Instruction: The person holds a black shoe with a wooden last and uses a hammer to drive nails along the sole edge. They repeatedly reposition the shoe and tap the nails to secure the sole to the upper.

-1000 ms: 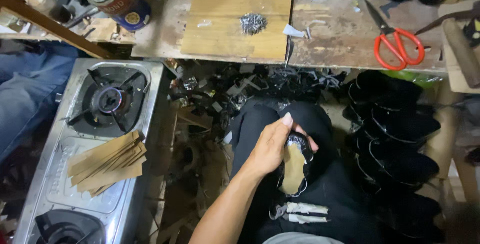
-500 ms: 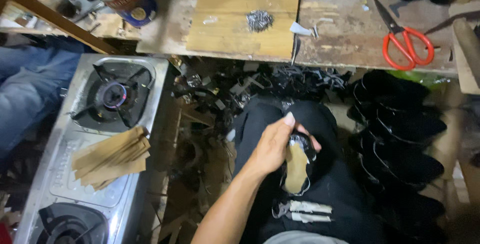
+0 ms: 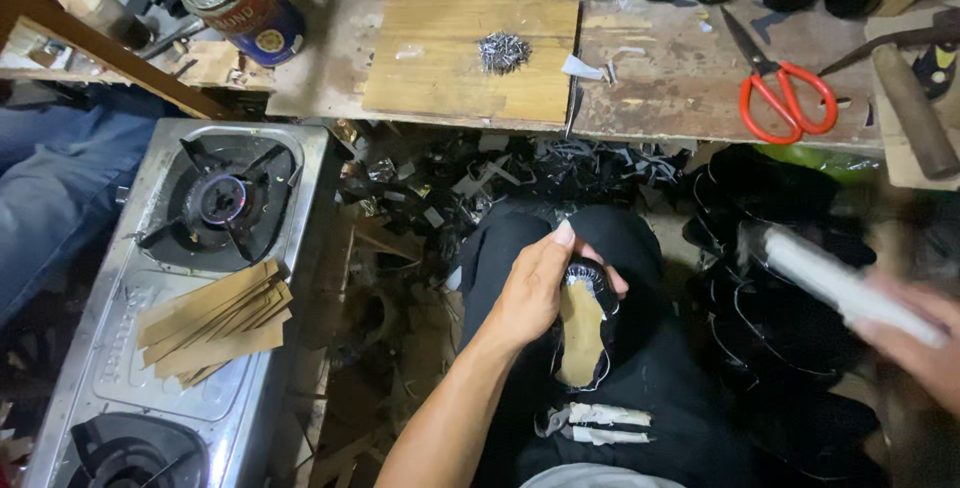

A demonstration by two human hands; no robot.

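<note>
Left hand [image 3: 535, 293] clamped round the black shoe [image 3: 585, 333] on the lap, centre frame, tan insole up; right hand [image 3: 915, 348] blurred at right edge, gripping a pale tool [image 3: 835, 283]; tacks [image 3: 503, 52] heaped untouched on upper desk [image 3: 650, 78], nailing seemingly barely begun

Shoe [image 3: 585, 323] at centre: glossy black upper, matt tan insole, rough-looking. Table [image 3: 660, 88] across top of frame: bare worn wood, scuffed; paler smooth wooden board [image 3: 440, 68] on it. Stove [image 3: 150, 288] at left: brushed shiny metal. Strips [image 3: 210, 318] on it: matt brown card.
</note>
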